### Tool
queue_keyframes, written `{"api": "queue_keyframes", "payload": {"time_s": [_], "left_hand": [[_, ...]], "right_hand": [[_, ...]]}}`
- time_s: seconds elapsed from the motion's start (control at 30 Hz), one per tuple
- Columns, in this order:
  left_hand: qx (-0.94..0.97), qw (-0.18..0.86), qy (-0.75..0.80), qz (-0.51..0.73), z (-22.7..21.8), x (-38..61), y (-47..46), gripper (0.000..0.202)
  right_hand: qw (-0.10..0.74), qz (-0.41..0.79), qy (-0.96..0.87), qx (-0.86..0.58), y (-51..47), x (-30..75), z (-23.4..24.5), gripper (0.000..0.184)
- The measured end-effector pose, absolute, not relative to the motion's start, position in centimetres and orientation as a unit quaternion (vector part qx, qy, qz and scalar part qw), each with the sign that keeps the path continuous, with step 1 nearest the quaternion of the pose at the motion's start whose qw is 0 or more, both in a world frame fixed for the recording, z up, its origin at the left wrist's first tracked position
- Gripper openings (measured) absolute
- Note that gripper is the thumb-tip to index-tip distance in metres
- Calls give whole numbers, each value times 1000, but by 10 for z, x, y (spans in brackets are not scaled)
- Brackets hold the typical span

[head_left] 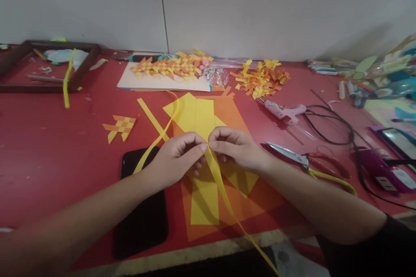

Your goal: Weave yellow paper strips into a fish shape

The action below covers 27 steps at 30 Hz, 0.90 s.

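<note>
My left hand (180, 155) and my right hand (237, 146) meet above the red table, thumb and fingertips pinched. Between them they grip a long yellow paper strip (224, 190), whose lower end trails down past the table's front edge. Another yellow strip length (147, 158) curves up beside my left hand; whether the two are joined is hidden. Beneath the hands lie yellow paper pieces (204, 207) on an orange sheet (232, 114). A black phone (141, 225) rests partly under my left forearm.
A small woven paper fish (121, 127) lies left. Behind are woven fish in a row (175, 67) and paper scraps (261, 80). A pink glue gun (284, 112), scissors (292, 154) and a black cord (341, 119) lie right. A brown frame (82, 67) sits back left.
</note>
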<state>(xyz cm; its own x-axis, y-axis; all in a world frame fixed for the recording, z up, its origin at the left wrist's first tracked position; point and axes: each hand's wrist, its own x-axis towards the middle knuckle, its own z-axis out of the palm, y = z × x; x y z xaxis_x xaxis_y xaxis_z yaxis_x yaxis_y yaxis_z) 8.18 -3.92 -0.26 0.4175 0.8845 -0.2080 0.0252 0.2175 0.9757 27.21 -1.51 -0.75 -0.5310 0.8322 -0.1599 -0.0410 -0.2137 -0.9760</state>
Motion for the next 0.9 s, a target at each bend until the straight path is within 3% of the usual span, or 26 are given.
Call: {"api": "queue_keyframes", "payload": {"time_s": [0.47, 0.9], "left_hand": [[641, 539, 422, 347, -4, 79, -39, 15], [643, 539, 407, 361, -6, 81, -40, 14]], "right_hand": [[387, 536, -671, -335, -26, 271, -13, 13], [398, 467, -702, -362, -30, 269, -11, 9]]}}
